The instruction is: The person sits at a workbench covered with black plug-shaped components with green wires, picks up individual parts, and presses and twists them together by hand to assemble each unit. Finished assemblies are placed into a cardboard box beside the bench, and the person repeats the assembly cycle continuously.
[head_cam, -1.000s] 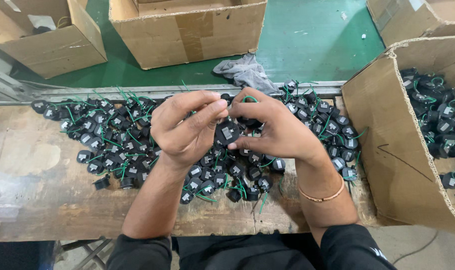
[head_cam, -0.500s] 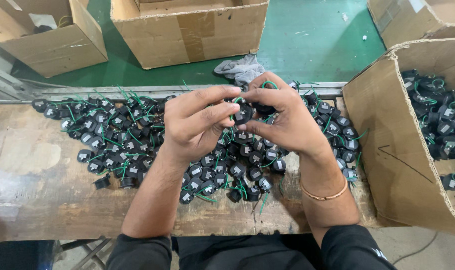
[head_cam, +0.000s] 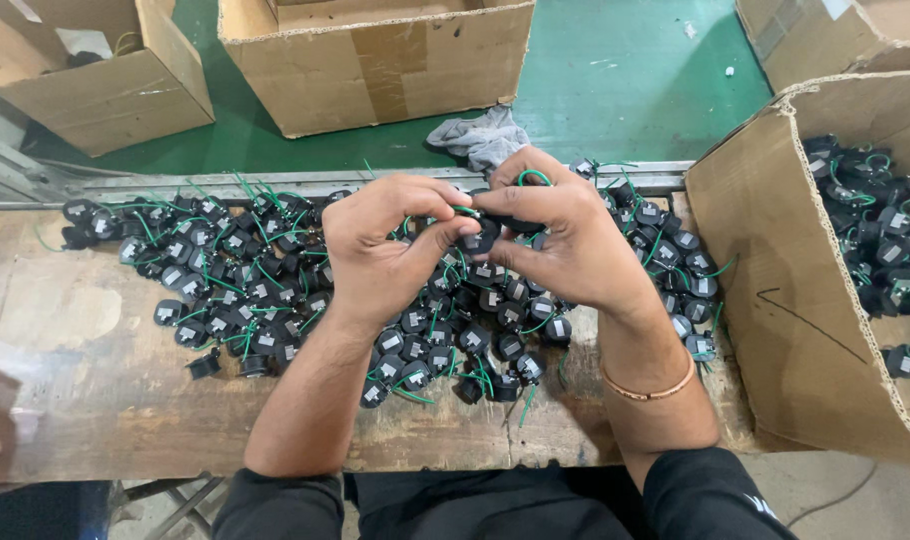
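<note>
Holding 1 small black component (head_cam: 487, 236) above the bench, the 2 hands are brought together over the middle of the heap. The part is pinched between the thumb and fingers of the right hand (head_cam: 565, 245), while its thin green wire (head_cam: 465, 210) is nipped at the tip by the thumb and forefinger of the left hand (head_cam: 385, 245). Both grasps are closed on the same piece, which is kept clear of the pile below and hardly shown between the fingers.

A wide spread of like black parts (head_cam: 255, 270) with green leads is laid across the worn wooden bench (head_cam: 85, 400). More of them are seen inside the open cardboard box (head_cam: 775, 320) at the right edge. A grey rag (head_cam: 485, 135) is left beyond the metal rail (head_cam: 225, 185), and 2 further cartons (head_cam: 395, 60) are set on the green floor.

The step in hand is judged to be the dressing or straightening of the wire on this single piece. A steady hold on the body would be called for next, with the lead drawn gently so that it is not kinked or pulled out. Whether the wire is already seated cannot be told.
</note>
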Tool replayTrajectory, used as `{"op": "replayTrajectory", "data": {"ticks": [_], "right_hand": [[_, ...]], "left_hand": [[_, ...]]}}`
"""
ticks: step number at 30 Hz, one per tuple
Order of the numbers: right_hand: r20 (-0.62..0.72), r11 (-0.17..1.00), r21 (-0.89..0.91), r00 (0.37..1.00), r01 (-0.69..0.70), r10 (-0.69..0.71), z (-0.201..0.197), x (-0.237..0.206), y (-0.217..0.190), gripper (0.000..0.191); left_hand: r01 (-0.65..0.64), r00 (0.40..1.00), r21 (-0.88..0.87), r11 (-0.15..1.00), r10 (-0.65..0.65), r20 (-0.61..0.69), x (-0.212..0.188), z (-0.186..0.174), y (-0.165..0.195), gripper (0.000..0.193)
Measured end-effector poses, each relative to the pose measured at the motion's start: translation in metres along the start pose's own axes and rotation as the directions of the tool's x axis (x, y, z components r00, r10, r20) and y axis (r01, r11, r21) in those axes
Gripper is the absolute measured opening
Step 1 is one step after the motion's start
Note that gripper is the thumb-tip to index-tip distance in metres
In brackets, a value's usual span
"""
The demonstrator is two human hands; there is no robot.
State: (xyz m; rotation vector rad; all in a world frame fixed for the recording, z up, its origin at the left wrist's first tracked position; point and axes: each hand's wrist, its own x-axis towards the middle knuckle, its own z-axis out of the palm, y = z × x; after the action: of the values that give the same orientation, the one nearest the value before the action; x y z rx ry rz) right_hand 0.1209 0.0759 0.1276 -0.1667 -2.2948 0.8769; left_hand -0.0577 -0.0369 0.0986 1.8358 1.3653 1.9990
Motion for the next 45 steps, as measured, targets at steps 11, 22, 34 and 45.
{"op": "replayTrajectory", "data": {"ticks": [11, 22, 34, 45], "right_hand": [[-0.052, 0.976, 0.213, 0.998, 0.038, -0.027, -0.013, -0.010, 0.014, 0.043], [-0.211, 0.189, 0.970, 0.920, 0.155, 0.329, -0.033, -0.020, 0.030, 0.017], [-0.303, 0.301, 0.933, 0.885, 0.199, 0.353, -0.027, -0.026, 0.037, 0.024], [-0.213, 0.373, 0.924, 0.920, 0.080, 0.330, -0.018, -0.018, 0.029, 0.046]], "left_hand": [[0.085, 0.920, 0.261, 0.962, -0.176, 0.350, 0.012, -0.033, -0.032, 0.019], [-0.040, 0.630, 0.829, 0.558, -0.630, 0.454, -0.010, -0.031, -0.114, 0.026], [-0.041, 0.811, 0.674, 0.737, -0.370, 0.453, 0.007, -0.048, -0.081, 0.006], [-0.119, 0.977, 0.301, 0.946, 0.057, 0.206, 0.014, -0.036, 0.000, 0.014]]}}
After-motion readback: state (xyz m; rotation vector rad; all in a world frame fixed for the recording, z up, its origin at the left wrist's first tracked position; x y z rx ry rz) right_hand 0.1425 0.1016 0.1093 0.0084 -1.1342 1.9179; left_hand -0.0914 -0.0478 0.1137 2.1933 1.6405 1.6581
